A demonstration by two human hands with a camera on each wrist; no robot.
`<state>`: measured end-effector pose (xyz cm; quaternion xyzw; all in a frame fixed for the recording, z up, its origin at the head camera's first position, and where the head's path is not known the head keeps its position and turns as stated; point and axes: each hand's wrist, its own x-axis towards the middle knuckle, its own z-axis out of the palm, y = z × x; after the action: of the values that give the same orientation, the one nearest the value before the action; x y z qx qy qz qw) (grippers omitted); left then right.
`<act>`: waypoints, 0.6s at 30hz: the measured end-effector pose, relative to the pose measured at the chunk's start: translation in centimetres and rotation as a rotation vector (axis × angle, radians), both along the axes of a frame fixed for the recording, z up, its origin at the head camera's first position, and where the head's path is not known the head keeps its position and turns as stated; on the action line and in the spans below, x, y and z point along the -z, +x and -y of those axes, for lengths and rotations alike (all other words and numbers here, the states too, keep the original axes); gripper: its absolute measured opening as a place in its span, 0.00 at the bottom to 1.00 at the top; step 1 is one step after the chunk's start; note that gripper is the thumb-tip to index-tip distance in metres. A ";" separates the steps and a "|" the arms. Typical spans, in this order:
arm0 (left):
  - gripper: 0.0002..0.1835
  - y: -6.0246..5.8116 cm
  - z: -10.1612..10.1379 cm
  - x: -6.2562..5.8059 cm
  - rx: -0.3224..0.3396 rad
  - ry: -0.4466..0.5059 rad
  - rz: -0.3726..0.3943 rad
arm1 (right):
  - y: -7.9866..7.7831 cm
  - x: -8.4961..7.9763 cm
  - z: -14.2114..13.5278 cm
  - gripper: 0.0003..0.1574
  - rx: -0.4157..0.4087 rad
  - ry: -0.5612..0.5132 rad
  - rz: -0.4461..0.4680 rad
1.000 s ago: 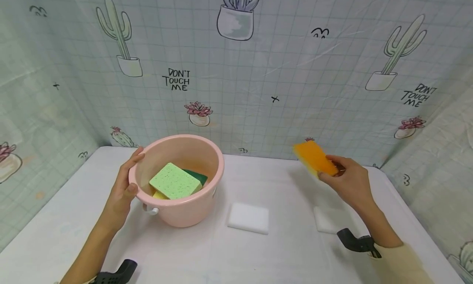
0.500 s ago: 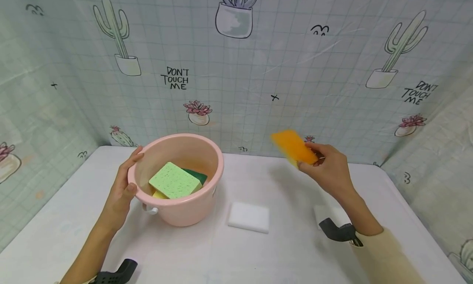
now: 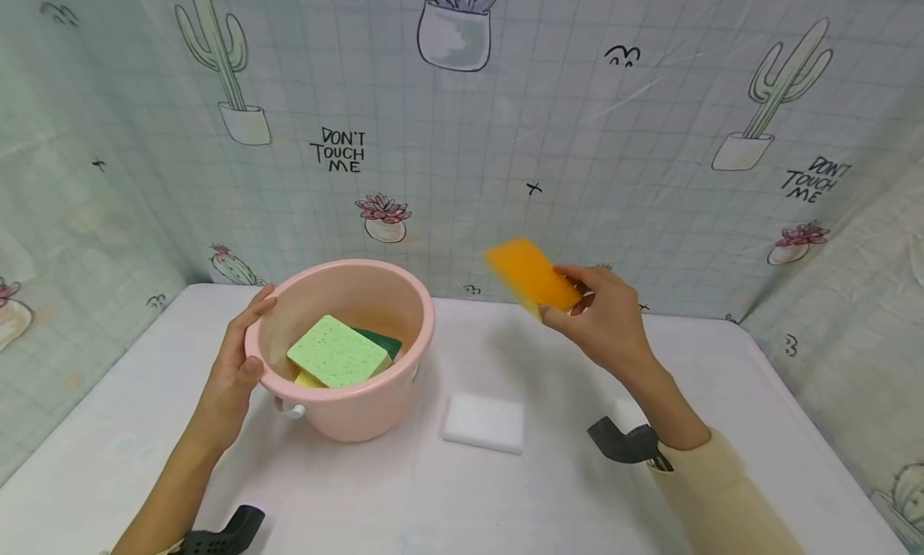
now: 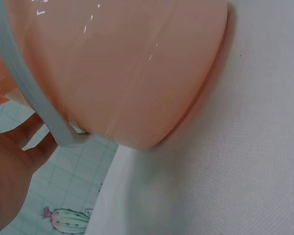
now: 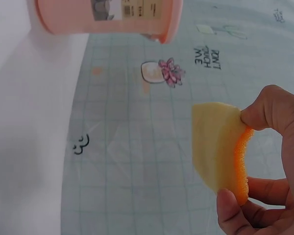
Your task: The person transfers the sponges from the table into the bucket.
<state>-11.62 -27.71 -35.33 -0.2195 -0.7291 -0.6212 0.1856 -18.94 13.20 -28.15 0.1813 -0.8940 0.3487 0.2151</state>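
A pink bucket [image 3: 375,411] stands at the left of the white table, tilted slightly in the head view. My left hand [image 3: 233,362] grips its rim on the left side, thumb outside. Inside lie a light green sponge [image 3: 339,351], a dark green piece [image 3: 380,341] and something yellow [image 3: 309,379] mostly hidden beneath. In the air right of the bucket, my right hand [image 3: 605,318] pinches an orange and yellow sponge [image 3: 530,273] by one end. The right wrist view shows this sponge [image 5: 215,147] bent between thumb and fingers.
A white sponge-like block [image 3: 484,423] lies flat on the table [image 3: 462,507] right of the bucket. Another pale block [image 3: 626,415] is partly covered by the right forearm. The bucket's pale handle [image 4: 34,93] hangs on its side. Printed cloth [image 3: 462,138] hangs behind the table.
My right hand has carried the orange sponge leftward and slightly up, nearer to the bucket. The left hand and bucket stay where they were, apart from a slight view shift.
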 end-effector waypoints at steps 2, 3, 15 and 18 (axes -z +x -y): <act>0.34 0.0 0.0 0.0 0.008 0.005 -0.002 | 0.1 -0.3 0.6 0.30 -0.015 -0.003 -0.004; 0.34 0.0 0.0 0.0 0.007 0.003 0.000 | 0.2 -0.5 0.9 0.30 -0.023 -0.004 -0.005; 0.34 0.0 0.0 -0.1 -0.004 -0.003 0.014 | 1.0 -1.5 5.8 0.30 -0.161 -0.022 0.010; 0.35 0.1 0.0 -0.1 -0.011 -0.007 0.018 | 1.2 -1.6 7.1 0.30 -0.187 -0.022 0.015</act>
<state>-11.56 -27.68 -35.20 -0.2103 -0.7340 -0.6196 0.1817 -17.69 6.11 -26.58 0.2590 -0.8708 0.3786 0.1770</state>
